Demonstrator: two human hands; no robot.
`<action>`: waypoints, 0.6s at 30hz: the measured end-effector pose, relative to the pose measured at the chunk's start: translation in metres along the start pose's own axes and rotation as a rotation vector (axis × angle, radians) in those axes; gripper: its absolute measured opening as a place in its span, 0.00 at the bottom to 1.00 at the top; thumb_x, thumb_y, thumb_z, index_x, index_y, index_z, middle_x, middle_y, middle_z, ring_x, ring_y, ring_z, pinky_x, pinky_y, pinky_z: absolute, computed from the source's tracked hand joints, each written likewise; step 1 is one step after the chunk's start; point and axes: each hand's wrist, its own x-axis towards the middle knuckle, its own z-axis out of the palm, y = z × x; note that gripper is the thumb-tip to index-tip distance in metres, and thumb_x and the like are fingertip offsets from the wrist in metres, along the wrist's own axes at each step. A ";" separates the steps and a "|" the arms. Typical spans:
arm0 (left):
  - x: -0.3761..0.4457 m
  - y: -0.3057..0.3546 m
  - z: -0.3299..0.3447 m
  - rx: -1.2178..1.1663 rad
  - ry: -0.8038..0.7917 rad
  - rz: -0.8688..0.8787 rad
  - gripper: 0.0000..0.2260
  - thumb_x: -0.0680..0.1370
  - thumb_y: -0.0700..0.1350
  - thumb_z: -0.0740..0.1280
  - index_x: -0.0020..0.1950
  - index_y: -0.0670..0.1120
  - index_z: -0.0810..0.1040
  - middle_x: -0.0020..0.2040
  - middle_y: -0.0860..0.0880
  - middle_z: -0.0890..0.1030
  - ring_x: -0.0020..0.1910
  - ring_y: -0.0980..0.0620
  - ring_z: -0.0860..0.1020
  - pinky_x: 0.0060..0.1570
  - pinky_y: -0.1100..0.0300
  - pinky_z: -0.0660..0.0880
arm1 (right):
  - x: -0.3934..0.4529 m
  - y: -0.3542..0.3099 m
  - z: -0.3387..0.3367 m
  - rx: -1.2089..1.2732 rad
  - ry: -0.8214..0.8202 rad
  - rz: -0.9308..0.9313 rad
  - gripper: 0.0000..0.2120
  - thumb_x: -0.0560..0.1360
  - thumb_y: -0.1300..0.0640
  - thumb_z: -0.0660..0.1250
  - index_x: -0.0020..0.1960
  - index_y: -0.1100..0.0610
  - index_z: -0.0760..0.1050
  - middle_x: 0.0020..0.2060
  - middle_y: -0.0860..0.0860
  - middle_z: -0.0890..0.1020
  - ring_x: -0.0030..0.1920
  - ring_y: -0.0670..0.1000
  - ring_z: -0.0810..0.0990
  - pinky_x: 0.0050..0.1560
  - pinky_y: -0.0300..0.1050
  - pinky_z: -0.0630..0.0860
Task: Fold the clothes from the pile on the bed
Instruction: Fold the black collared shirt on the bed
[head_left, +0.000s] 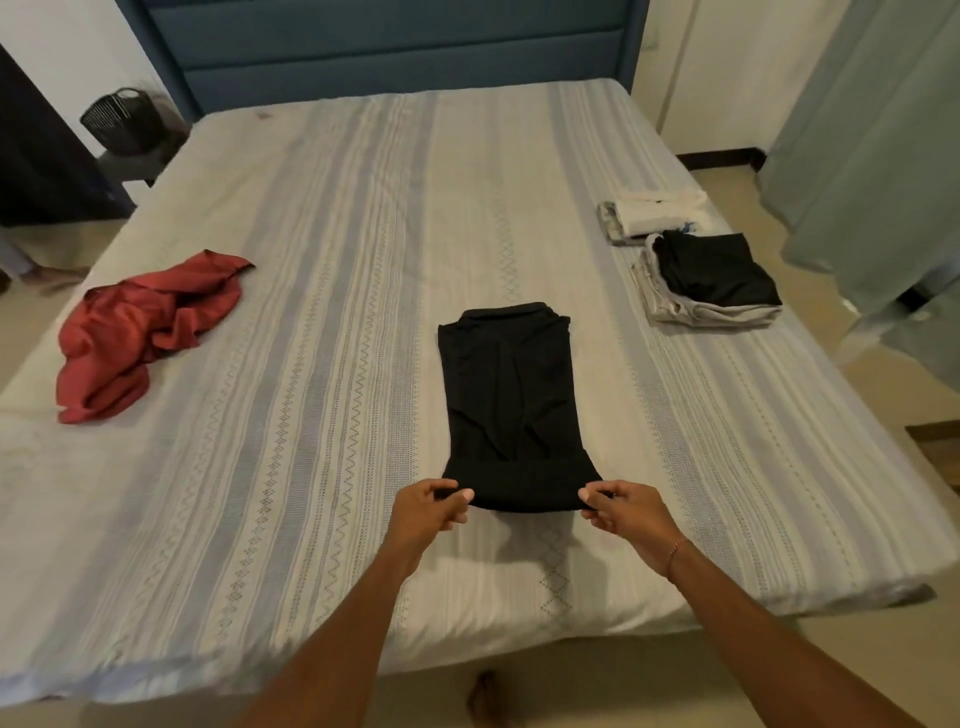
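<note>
Your left hand (428, 506) and right hand (621, 506) each pinch a near corner of the black shirt (511, 395), which lies at the middle of the bed (311, 260), long axis from foot to headboard (384, 47), collar far. Red garment (140, 332) is crumpled by the left edge. Folded stacks (701, 265) sit by the right edge.

Both arms stretched out forward, bare forearms angling in toward each other. Left hand (431, 506) and right hand (621, 506) sit level, a little apart, each with thumb and fingers curled into a pinch. Thin bracelet on the right wrist.
</note>
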 end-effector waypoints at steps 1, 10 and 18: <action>0.004 0.005 -0.002 0.033 -0.015 0.010 0.13 0.73 0.43 0.77 0.56 0.46 0.81 0.45 0.46 0.86 0.42 0.51 0.86 0.45 0.60 0.81 | 0.003 -0.004 -0.003 0.007 -0.030 -0.004 0.16 0.71 0.60 0.78 0.57 0.60 0.81 0.50 0.57 0.85 0.49 0.54 0.87 0.49 0.44 0.83; 0.109 0.035 -0.002 0.405 0.119 0.303 0.11 0.81 0.50 0.68 0.51 0.44 0.84 0.40 0.47 0.84 0.40 0.50 0.82 0.46 0.55 0.79 | 0.085 -0.051 0.001 -0.409 0.156 -0.258 0.07 0.77 0.50 0.72 0.51 0.53 0.83 0.35 0.48 0.84 0.36 0.46 0.81 0.36 0.30 0.72; 0.198 0.042 0.037 0.234 0.262 0.261 0.16 0.85 0.53 0.56 0.43 0.47 0.74 0.40 0.48 0.77 0.40 0.54 0.75 0.46 0.57 0.73 | 0.177 -0.062 0.011 -0.381 0.233 -0.269 0.21 0.81 0.44 0.63 0.42 0.61 0.74 0.35 0.54 0.78 0.37 0.49 0.74 0.37 0.40 0.69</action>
